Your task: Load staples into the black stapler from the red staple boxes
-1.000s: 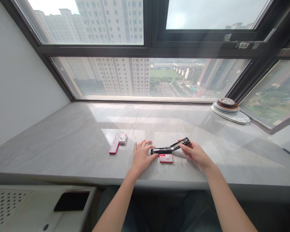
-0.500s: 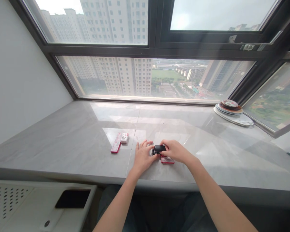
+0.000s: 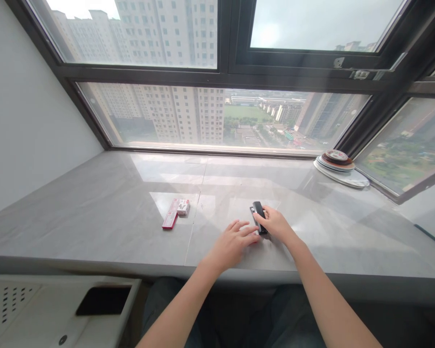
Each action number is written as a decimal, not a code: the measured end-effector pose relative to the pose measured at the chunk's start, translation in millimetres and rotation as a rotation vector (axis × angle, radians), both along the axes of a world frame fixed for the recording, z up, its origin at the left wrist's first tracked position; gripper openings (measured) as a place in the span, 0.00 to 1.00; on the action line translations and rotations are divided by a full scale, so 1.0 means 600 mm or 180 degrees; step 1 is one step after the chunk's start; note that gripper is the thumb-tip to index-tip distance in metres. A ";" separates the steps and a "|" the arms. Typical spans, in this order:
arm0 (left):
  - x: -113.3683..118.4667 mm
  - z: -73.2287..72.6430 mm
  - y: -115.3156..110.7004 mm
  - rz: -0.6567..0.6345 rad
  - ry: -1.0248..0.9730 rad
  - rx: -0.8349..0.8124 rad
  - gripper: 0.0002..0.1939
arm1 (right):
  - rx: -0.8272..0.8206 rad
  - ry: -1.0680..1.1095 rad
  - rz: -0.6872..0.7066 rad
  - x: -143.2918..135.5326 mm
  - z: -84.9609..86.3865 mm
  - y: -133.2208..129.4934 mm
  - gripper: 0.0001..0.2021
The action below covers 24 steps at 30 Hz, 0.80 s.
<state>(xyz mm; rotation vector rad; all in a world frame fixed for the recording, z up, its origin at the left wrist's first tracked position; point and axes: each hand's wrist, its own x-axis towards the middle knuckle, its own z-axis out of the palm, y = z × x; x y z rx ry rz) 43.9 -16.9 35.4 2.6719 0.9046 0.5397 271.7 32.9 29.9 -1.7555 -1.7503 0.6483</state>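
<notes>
My right hand grips a black stapler, which points away from me at a slant above the counter. My left hand lies low with its fingers stretched out and apart, the tips close beside the stapler's near end. A bit of red shows at those fingertips; the rest of that thing is hidden under the hand. Off to the left, a small white box with printing sits against a flat, long red-and-white pack.
The grey marbled counter runs below a dark window frame. A stack of plates stands in the far right corner. At the lower left is a white plastic surface with punched holes and a dark cut-out.
The stapler has turned from lying sideways to pointing away, and moved right. My left hand has let go of it and shifted right, over where the red pack lay. The view has shifted slightly.
</notes>
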 end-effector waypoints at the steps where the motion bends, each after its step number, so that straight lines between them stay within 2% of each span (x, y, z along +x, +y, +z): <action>1: -0.001 0.001 0.001 -0.0062 0.0043 -0.0040 0.40 | -0.0004 0.0106 -0.0045 0.004 -0.007 -0.007 0.20; 3: -0.014 0.003 0.007 0.0169 0.0032 -0.0118 0.37 | 0.0038 0.0279 -0.0156 0.009 -0.018 -0.024 0.22; 5: -0.040 0.003 0.014 0.0709 -0.0052 -0.0197 0.34 | 0.0081 0.0405 -0.0200 0.010 -0.023 -0.044 0.24; 6: -0.055 0.004 0.017 0.0943 -0.0092 -0.0244 0.33 | 0.0082 0.0462 -0.0164 0.008 -0.024 -0.053 0.25; 8: -0.079 0.004 0.024 0.1145 -0.0152 -0.0350 0.32 | 0.0028 0.0555 0.0011 0.002 -0.022 -0.068 0.27; 11: -0.091 0.004 0.028 0.1020 -0.0274 -0.0459 0.32 | -0.0038 0.0639 0.0217 -0.019 -0.018 -0.077 0.28; 18: -0.055 -0.007 0.027 0.0943 -0.0473 -0.0599 0.42 | 0.0067 0.0625 0.0126 -0.074 -0.027 -0.073 0.30; 22: -0.047 -0.011 0.020 0.0911 -0.0594 -0.0601 0.42 | 0.0165 0.0550 0.0015 -0.080 -0.033 -0.075 0.30; 24: -0.053 -0.010 0.013 0.1064 -0.0729 -0.0503 0.38 | 0.0194 0.0535 -0.0034 -0.079 -0.033 -0.077 0.31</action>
